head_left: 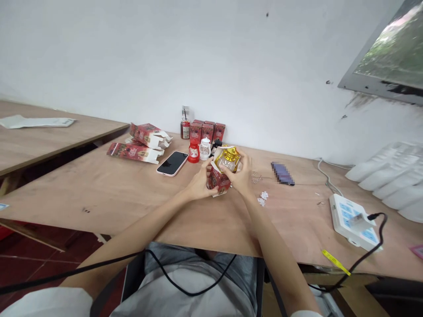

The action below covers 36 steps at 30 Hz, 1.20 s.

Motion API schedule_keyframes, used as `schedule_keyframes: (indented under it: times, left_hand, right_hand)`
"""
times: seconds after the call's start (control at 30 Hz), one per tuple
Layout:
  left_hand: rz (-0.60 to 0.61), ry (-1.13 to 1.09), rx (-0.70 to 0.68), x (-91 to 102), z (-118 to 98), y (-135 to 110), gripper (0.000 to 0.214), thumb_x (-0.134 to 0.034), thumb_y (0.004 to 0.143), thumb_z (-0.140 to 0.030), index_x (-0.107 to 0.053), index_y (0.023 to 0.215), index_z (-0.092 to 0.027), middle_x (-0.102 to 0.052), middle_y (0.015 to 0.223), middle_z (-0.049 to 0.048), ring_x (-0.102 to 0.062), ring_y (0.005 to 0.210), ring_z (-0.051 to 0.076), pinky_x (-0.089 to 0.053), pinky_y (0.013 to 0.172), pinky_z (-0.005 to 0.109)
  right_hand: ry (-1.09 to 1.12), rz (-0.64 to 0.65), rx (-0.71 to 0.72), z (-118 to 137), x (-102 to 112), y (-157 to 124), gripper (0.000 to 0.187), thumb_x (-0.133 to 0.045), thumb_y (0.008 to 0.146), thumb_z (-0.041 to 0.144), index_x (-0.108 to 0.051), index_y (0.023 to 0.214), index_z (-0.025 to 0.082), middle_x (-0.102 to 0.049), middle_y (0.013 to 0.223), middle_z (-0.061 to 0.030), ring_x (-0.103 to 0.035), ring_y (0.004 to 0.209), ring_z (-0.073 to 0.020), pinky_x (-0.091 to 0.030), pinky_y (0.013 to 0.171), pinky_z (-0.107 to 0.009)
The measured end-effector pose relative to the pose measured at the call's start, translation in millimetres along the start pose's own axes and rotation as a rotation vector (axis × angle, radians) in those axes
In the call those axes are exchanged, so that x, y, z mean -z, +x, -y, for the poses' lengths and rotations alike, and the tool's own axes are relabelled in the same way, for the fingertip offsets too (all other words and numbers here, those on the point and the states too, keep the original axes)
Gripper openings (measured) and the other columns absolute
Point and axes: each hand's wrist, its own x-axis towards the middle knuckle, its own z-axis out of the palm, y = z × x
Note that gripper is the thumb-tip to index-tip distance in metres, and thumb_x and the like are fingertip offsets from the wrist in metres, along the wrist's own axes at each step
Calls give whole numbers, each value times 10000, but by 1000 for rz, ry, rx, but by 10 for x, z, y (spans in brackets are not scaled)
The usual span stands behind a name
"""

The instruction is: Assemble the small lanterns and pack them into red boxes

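Observation:
My left hand (200, 181) is wrapped round a small red printed cardboard box (218, 181), held up above the table. In the box's open top sits a gold lantern (229, 159) with a clear middle, partly inside. My right hand (242, 175) grips the lantern, with its thumb across the front and its fingers behind. Just beyond them stand a red lantern (194, 152), a white lantern (205, 149) and a black lantern (216, 145), the last partly hidden by the box flap.
Closed red boxes (207, 132) and a drink bottle (185, 127) stand by the wall. Flattened red cartons (135, 152) and a phone (172, 164) lie left. Rightward are small white pieces (263, 198), a second phone (282, 173), a power strip (353, 222) and white stacked packaging (390, 178).

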Motion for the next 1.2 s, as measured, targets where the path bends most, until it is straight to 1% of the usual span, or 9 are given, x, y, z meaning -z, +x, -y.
schedule_keyframes:
  times: [0.13,0.3,0.37,0.6,0.8,0.93,1.07,1.13,1.2]
  left_hand:
    - [-5,-28,-10,-6,12,0,1033,-708,672,-242,-36,1456,-271,-469,1284,141,-611,1021,251,-517,871,468]
    - [5,28,-16,2,11,-7,1051,-703,673,-235,-12,1465,-255,-456,1278,155,-625,957,240,-516,867,468]
    - [9,52,-20,7,13,-9,1049,-689,685,-242,5,1471,-260,-464,1261,147,-623,950,240,-514,872,474]
    - [19,157,-41,27,-16,-12,1091,-680,683,-290,51,1492,-260,-385,1352,160,-504,1172,316,-492,910,467]
    - [99,265,20,55,-79,-16,982,-619,714,-298,-37,1504,-272,-357,1303,135,-564,1033,268,-505,857,421]
    - [94,290,0,67,-92,-24,943,-611,717,-298,-86,1500,-279,-332,1305,133,-537,1076,278,-509,842,412]
    - [88,288,-33,68,-76,-25,900,-621,703,-264,-169,1481,-281,-319,1299,121,-494,1154,287,-492,896,411]
    - [76,262,-38,68,-58,-21,871,-629,690,-245,-223,1459,-276,-318,1294,117,-502,1137,277,-491,900,409]
    - [58,214,-50,74,-40,-13,839,-641,670,-225,-279,1426,-261,-322,1284,118,-512,1107,265,-494,894,410]
  right_hand:
    - [172,29,-80,-32,-54,34,639,-766,631,422,-501,1172,208,-595,1180,-91,-556,1081,-238,-441,943,-409]
    - [162,90,-148,-29,-41,42,347,-724,674,434,-591,887,194,-672,952,-48,-613,911,-212,-468,847,-356]
    - [170,104,-156,-19,-31,39,300,-702,695,438,-600,832,192,-684,890,-33,-619,840,-195,-475,795,-328]
    - [172,127,-154,9,2,48,305,-715,675,450,-624,821,197,-699,860,-21,-622,788,-184,-475,754,-306]
    - [170,189,-170,-14,31,52,299,-701,692,463,-646,799,189,-688,802,-8,-604,709,-162,-464,691,-283]
    - [189,221,-119,-53,32,40,321,-561,821,495,-658,751,197,-685,792,-14,-621,775,-170,-462,761,-296]
    - [384,56,-178,-59,-20,8,342,-414,897,474,-635,959,221,-691,995,-36,-622,974,-183,-451,884,-329]
    - [527,-54,-243,-60,-62,-1,334,-432,879,466,-583,1066,233,-655,1129,-48,-618,1019,-178,-466,876,-331]
    - [645,-98,-326,-75,-104,2,333,-477,846,459,-556,1087,244,-643,1159,-45,-630,991,-170,-487,825,-320]
